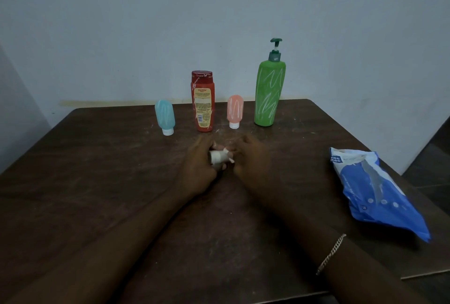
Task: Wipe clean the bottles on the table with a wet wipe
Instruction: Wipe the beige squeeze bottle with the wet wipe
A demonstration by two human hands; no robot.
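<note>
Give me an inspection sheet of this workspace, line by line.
Surface: dark brown table, scuffed, whitish smears near the bottles.
Job's things: blue tube, red bottle, pink tube and green pump bottle upright in a row, all with white scribbles; blue wipes pack lying at the right.
Clutter: nothing seen.
Grippers: left hand grips a small whitish object; right hand touches it, fingers curled.
Cables: nothing seen.
Surroundings: plain pale wall.
</note>
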